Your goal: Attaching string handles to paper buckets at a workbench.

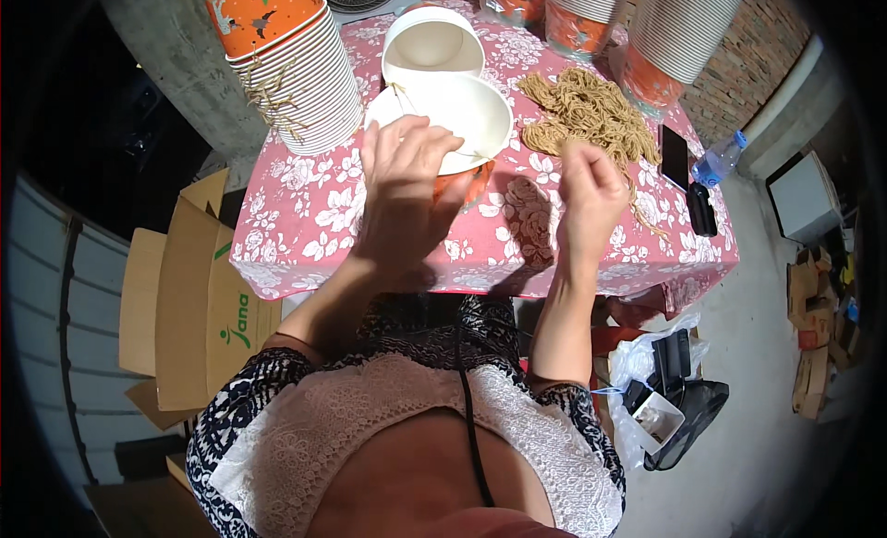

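Note:
A paper bucket [476, 117] with a white inside and orange printed outside tilts toward me on the table. Thin tan cord ends [397, 88] show at its far left rim, and another bit at its near right rim. Over the bucket's near left side is my left hand [402, 182], fingers stretched and somewhat apart; whether it presses on the rim I cannot tell. To the right, my right hand [591, 182] is closed in a pinch, with whatever it holds hidden. Just beyond it lies a heap of tan cords [591, 113], some strands trailing toward me.
Behind the bucket lies another white bucket [432, 43]. Stacked buckets with cord ends [305, 85] stand left; more stacks [679, 39] stand back right. A phone [674, 156], black case [701, 210] and water bottle [721, 159] sit right on the flowered tablecloth [314, 214]. Cardboard boxes [199, 307] stand left.

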The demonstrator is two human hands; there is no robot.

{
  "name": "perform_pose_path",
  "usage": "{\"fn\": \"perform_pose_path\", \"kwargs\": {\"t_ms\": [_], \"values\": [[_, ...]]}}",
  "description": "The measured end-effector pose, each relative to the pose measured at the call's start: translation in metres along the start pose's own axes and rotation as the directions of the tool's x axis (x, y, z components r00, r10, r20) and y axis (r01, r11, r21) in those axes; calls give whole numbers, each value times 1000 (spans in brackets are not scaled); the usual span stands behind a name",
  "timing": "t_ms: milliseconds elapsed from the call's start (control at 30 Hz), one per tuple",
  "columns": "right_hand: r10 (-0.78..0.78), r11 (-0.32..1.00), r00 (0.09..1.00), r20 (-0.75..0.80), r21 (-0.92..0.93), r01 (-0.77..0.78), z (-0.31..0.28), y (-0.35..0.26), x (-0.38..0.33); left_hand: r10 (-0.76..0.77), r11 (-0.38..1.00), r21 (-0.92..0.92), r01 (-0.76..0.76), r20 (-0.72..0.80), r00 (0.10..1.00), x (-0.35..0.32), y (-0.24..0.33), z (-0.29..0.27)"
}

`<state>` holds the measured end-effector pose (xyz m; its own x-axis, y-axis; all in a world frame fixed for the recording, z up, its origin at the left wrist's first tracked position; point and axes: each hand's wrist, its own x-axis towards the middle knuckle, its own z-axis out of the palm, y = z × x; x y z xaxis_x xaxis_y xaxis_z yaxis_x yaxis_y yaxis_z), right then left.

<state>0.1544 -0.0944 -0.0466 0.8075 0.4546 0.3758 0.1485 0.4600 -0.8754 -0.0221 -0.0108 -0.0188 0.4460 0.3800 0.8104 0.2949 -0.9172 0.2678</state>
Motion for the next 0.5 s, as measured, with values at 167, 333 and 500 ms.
{"fn": "perform_pose_path", "kwargs": {"t_ms": [167, 333, 500], "values": [[-192, 965, 963, -187, 141, 220, 6, -2, 29, -54, 998, -17, 57, 154, 987, -18, -25, -3], [-415, 876, 908, 54, -244, 416, 16, 8, -13, 17, 1000, 13, -18, 122, 992, -20, -29, -11], [-405, 871, 900, 163, -230, 433, 20, 12, -49, 25, 1000, 1, -26, 138, 990, -18, -20, -19]]}}
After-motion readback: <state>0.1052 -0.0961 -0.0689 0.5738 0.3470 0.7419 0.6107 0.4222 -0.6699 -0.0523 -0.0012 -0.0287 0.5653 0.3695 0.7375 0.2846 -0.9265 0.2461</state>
